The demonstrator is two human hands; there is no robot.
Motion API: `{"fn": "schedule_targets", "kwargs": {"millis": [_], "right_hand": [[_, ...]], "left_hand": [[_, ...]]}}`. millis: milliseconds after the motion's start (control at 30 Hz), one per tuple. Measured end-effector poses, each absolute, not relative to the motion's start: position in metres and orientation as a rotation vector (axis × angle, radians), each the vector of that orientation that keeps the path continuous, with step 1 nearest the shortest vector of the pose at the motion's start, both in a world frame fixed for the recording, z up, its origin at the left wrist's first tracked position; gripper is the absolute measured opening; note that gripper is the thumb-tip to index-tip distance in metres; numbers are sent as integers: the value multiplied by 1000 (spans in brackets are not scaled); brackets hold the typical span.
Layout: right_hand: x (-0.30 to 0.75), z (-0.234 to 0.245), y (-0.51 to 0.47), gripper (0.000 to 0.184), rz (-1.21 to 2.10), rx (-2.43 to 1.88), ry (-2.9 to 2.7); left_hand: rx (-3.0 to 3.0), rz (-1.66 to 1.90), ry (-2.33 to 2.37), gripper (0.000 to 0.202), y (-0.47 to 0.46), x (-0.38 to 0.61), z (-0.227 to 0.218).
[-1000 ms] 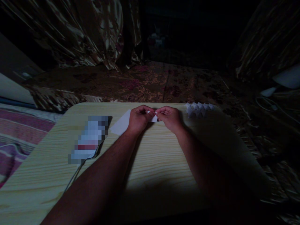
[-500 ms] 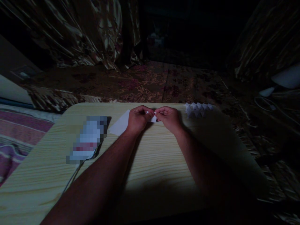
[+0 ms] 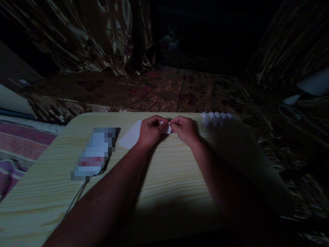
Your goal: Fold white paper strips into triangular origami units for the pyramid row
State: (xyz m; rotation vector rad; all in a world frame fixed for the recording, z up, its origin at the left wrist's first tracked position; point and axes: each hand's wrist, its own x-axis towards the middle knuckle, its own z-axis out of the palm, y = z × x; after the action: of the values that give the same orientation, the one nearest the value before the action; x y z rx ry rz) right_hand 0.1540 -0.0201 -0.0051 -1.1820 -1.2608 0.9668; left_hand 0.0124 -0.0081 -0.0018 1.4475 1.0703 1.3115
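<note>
Between my fingertips, near the far edge of the wooden table [image 3: 169, 178], is a small piece of white paper [image 3: 166, 128]. My left hand [image 3: 151, 132] pinches its left side with thumb and forefinger. At its right side, the thumb and fingers of my right hand [image 3: 183, 128] close on the paper too. My fingers cover much of it, so its folds cannot be made out. Flat on the table beside my left hand lies a larger white sheet [image 3: 130, 135], partly hidden behind that hand. Several small folded white paper pieces [image 3: 214, 120] stand in rows to the right of my right hand.
A blurred-out device [image 3: 94, 151], apparently a phone, lies on the left with a cable [image 3: 74, 200] running toward me. Beyond the table is a patterned cloth surface [image 3: 164, 89] below curtains [image 3: 113, 34]. A white lamp-like object [image 3: 315, 82] stands at the far right.
Both hands keep almost the same pinch on the small paper. The whole view has shifted very slightly; nothing else has visibly moved.
</note>
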Motion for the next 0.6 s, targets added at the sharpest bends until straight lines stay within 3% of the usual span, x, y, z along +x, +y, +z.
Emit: {"fn": "schedule_targets", "kwargs": {"millis": [600], "right_hand": [[156,-4,-21,10,1005,-1164,-1253]], "left_hand": [[1364,1283,1045,22,-10,11,1]]}}
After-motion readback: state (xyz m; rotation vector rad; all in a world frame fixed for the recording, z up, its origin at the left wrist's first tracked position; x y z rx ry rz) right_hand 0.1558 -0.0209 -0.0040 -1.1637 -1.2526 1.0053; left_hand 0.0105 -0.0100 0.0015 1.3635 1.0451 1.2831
